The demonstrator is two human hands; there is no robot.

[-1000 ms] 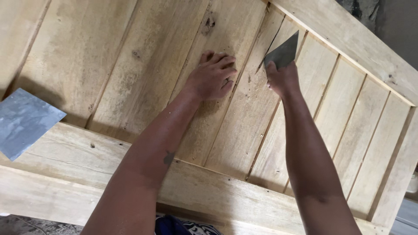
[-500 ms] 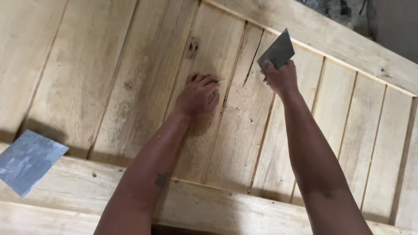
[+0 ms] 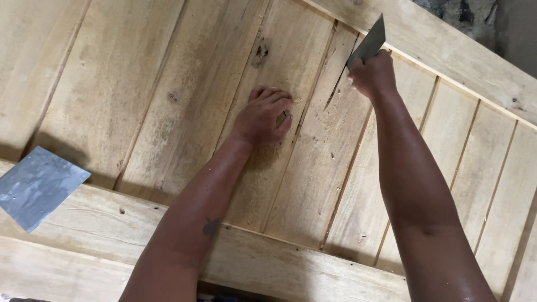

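Grey, perhaps concrete, wall (image 3: pixel 475 14) beyond.

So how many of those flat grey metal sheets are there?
2. One flat grey metal blade is gripped in the right hand; one flat grey metal square lies on the wooden frame rail, far left.

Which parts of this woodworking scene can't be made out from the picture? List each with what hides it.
- Head view: the right hand covers the lower part of the metal scraper.
- The left hand hides the plank beneath its palm.
- The picture's left edge cuts off the grey metal sheet.
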